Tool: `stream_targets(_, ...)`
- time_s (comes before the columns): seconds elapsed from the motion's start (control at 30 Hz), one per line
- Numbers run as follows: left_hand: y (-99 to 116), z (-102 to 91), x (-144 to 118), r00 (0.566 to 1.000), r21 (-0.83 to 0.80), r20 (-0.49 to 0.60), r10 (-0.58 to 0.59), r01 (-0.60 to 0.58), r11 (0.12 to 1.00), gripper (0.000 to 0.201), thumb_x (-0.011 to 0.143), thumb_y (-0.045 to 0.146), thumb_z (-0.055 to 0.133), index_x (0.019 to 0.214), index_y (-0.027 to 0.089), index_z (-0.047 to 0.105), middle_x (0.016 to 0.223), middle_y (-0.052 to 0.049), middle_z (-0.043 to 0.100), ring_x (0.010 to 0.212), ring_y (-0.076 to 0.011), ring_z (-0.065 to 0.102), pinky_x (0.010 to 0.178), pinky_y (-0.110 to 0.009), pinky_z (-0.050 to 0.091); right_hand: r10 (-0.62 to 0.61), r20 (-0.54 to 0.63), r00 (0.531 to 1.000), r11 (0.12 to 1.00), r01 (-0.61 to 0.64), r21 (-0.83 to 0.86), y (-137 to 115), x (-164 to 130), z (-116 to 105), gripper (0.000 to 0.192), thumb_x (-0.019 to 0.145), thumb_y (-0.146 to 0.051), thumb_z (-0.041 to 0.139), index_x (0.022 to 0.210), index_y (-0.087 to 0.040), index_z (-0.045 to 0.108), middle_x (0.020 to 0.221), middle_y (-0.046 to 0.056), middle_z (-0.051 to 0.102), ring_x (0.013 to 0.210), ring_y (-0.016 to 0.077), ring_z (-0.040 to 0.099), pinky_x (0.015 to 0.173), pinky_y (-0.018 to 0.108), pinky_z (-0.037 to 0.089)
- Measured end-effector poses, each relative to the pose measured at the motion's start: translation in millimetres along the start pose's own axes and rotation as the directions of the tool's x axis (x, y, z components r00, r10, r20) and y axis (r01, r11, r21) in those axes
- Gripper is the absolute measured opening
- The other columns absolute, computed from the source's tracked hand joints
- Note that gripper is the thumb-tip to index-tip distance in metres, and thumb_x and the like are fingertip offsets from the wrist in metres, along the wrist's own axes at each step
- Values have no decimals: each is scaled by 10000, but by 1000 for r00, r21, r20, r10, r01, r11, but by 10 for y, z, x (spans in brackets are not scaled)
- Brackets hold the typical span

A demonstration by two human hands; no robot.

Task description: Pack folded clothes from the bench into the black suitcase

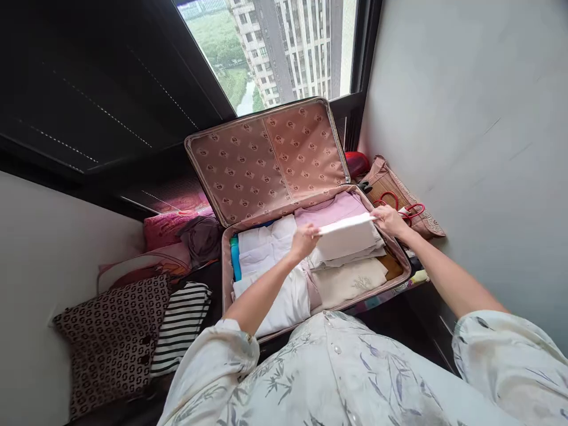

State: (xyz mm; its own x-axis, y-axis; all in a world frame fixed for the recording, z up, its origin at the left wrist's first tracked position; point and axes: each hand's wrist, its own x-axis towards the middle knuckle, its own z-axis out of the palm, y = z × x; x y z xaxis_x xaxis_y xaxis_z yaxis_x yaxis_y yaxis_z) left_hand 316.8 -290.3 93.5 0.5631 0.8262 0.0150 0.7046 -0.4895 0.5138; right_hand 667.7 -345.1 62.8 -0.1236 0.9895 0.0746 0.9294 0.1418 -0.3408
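While both arms reached forward over the open suitcase [402, 260], the left hand [305, 239] was pinched shut on the near-left end of a flat white folded garment [348, 235], and the right hand [387, 219] gripped its far-right corner, fingers curled closed on the edge. The garment was held level, just above a stack of pale folded clothes [350, 255] in the right half of the case, at about 1 o'clock from the middle of the view. Whether it touched the stack beneath could not be told.

Behind that stack, toward 12 o'clock, lay a pink folded top [331, 210]. At 5 o'clock from the held garment sat a cream folded piece [350, 281]. To its 9 o'clock, in the left half of the case, white folded clothes [270, 248] filled the space, with a teal bottle-like item [235, 260] standing along the left wall. The suitcase lid [270, 160], lined in pink patterned fabric, stood propped open against the window [275, 47] at 12 o'clock.

Outside the case, at 3 o'clock from it, a woven bag with red handles [399, 195] leaned near the wall, with a red item [357, 163] just behind it. At 9 o'clock lay a pink cushion [166, 228] and a dark grey garment [202, 236]; at 8 o'clock, a brown patterned pillow [110, 337] rested beside a black-and-white striped cloth [181, 322]. The person's pale leaf-printed sleeves [213, 361] filled the view at 6 o'clock.
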Motion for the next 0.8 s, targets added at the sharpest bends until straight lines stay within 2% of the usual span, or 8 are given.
stream_targets(0.07,-55,161,-276,984,75,161,80,-93,993,120,855,210,750,966,215,795,1083,-92,709,1043,-255,633,951,-381,451,-6,53,999,1000,6,-16,55,-351,154,294,865,-276,550,1049,-236,776,1171,119,721,1037,293,585,876,411,443)
stream_targets(0.17,-132,359,-483,938,77,340,72,-104,992,398,754,334,874,1128,245,769,1306,-114,633,1203,-329,567,1012,-456,440,13,140,990,997,-2,-75,102,-743,351,379,836,-404,651,1186,-290,746,1325,110,653,1106,319,562,864,439,458)
stream_targets(0.27,-165,488,-338,972,63,232,-48,34,997,485,888,361,743,1348,239,648,1456,-134,532,1270,-321,520,1046,-448,431,49,129,990,993,-35,-112,68,-729,461,598,841,-420,673,1417,-272,602,1487,139,536,1223,351,528,897,460,485)
stream_targets(0.33,-161,536,-117,984,88,142,-108,96,992,527,939,283,656,1451,224,544,1511,-142,489,1320,-319,479,1082,-444,401,67,106,992,987,-50,-152,-15,-511,484,688,872,-343,638,1531,-251,466,1569,152,454,1320,363,470,954,478,482)
stream_targets(0.4,-150,561,107,977,126,136,-165,148,981,608,923,237,654,1502,207,472,1511,-155,493,1347,-340,453,1091,-466,382,81,111,991,978,-57,-199,-130,-233,482,711,887,-253,597,1569,-250,398,1592,155,429,1385,360,413,1016,495,451)
stream_targets(0.5,-153,569,315,941,154,212,-265,236,960,548,885,253,697,1411,192,555,1353,-153,600,1284,-363,494,1061,-488,390,117,190,975,968,-69,-240,-284,90,460,594,895,-174,545,1485,-234,503,1479,177,537,1380,350,404,1039,491,408)
stream_targets(0.63,-206,564,279,944,103,227,-240,222,970,142,841,249,708,970,196,685,1156,-111,637,1163,-333,541,1002,-446,416,105,232,967,966,-44,-253,-319,165,422,280,901,-183,515,1115,-179,696,1225,204,634,1223,357,475,944,454,399)
stream_targets(0.8,-231,518,-11,980,-334,142,-141,181,925,96,826,141,578,875,211,533,841,-9,611,803,-179,566,784,-294,449,-17,148,989,998,9,59,-120,-13,237,166,858,-208,519,997,-204,608,979,101,676,958,260,576,832,357,411)
